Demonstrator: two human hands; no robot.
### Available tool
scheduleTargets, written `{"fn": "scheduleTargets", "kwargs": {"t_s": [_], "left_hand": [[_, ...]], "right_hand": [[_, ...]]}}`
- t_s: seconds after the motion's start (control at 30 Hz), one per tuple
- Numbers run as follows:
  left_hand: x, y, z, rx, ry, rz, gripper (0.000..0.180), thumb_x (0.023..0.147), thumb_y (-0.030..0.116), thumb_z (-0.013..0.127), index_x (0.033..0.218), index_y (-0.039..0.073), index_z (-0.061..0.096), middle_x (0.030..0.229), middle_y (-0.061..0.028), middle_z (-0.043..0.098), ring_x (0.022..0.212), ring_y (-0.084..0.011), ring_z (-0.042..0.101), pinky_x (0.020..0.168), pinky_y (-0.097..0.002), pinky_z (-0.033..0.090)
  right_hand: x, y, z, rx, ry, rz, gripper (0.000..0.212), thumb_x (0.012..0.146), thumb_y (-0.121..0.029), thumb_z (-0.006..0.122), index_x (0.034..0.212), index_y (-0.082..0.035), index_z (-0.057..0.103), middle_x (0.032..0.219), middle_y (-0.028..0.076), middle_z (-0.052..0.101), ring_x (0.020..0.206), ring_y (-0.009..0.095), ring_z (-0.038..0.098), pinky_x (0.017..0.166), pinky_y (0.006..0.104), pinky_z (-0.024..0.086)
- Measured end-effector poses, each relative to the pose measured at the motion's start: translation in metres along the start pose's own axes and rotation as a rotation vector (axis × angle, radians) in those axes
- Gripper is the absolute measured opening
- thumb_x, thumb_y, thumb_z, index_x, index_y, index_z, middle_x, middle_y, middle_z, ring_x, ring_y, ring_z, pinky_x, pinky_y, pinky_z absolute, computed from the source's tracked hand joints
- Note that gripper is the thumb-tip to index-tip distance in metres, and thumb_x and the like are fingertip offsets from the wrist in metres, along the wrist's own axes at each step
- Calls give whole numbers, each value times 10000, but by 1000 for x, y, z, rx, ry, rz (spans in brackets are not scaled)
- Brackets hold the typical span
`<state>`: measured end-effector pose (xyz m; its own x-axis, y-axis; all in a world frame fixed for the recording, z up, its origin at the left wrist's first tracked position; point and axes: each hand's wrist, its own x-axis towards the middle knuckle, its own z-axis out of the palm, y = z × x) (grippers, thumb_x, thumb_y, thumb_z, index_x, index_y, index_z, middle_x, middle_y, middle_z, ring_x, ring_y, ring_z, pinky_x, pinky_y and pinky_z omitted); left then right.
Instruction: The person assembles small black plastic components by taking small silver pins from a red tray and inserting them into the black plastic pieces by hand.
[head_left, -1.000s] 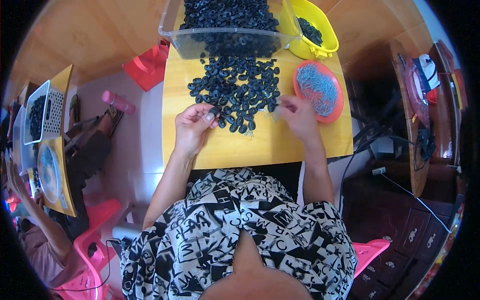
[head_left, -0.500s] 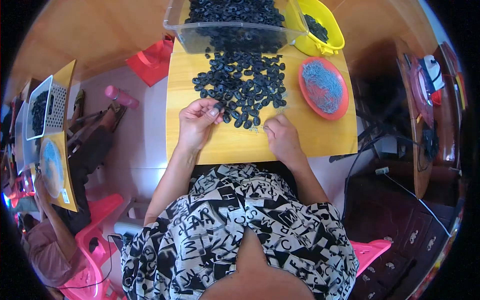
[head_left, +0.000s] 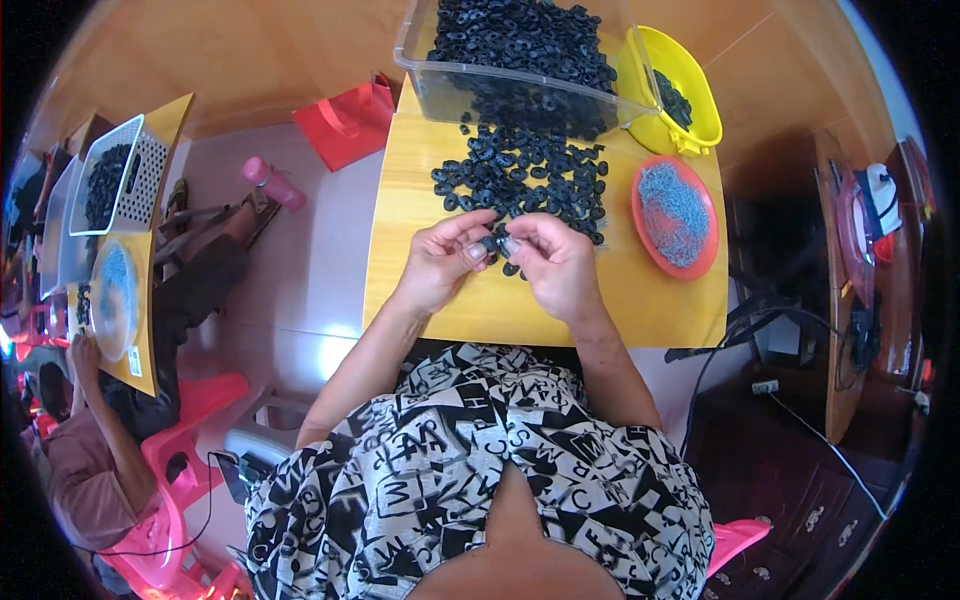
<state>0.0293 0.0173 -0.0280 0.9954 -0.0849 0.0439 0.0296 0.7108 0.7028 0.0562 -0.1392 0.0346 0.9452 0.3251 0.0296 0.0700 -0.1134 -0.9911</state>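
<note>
Black and seemingly hard plastic, the small rounded part (head_left: 490,243) is between the two hands, over the table (head_left: 640,312); how high, the view from above does not settle. The left hand (head_left: 440,258) has its grip narrowed to a pinch, thumb and finger closed on the part's left side. The right hand (head_left: 556,265) meets it from the other side, fingertips drawn nearly together; whether that grip has the part itself or some tiny piece against it, I cannot tell. Just beyond both grips lie many loose black pieces (head_left: 520,175), with a clear bin (head_left: 440,95) of more behind them. To the right of the right grip lies a red dish (head_left: 706,235) of fine grey-blue bits (head_left: 673,212), and farther out past it a yellow bucket (head_left: 655,137).

The part looks light enough for fingertips alone, and stiff, so a firm pinch should not bend it. Its curved, smooth-looking shell could slip or roll if squeezed off centre; the steadier hold would be across opposite edges, thumb facing forefinger, leaving its face free for the right grip. Breakage seems unlikely. The fine bits look feather-light and would call for the very tips of the fingers, taken one at a time.
</note>
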Motion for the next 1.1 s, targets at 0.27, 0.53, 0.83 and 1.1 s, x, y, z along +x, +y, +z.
{"fn": "scheduleTargets", "kwargs": {"t_s": [0.27,0.53,0.83,1.1], "left_hand": [[4,10,-1,-298,-58,-47,160,844,36,599,1001,33,566,945,-142,605,768,-188,582,689,-276,473],[6,12,-4,-449,-58,-2,144,847,30,594,989,29,571,951,-153,627,759,-191,602,695,-285,486],[3,10,-7,-331,36,-11,179,833,11,603,1009,-12,582,852,-128,643,721,-195,623,675,-285,506],[2,7,-7,-289,87,18,179,810,-13,624,986,-19,592,824,-117,638,688,-173,610,652,-259,502]], "right_hand": [[0,-3,-5,-125,64,-43,101,792,41,611,890,18,625,801,42,594,664,82,539,583,217,443],[4,2,13,-35,11,-30,116,831,57,584,942,28,598,784,6,599,683,39,543,593,180,442],[10,3,25,-59,51,-116,72,785,68,607,836,20,594,754,35,589,638,64,553,546,206,443],[18,2,28,-84,0,-114,71,753,43,646,798,29,593,716,91,620,620,114,598,539,243,475]]}}
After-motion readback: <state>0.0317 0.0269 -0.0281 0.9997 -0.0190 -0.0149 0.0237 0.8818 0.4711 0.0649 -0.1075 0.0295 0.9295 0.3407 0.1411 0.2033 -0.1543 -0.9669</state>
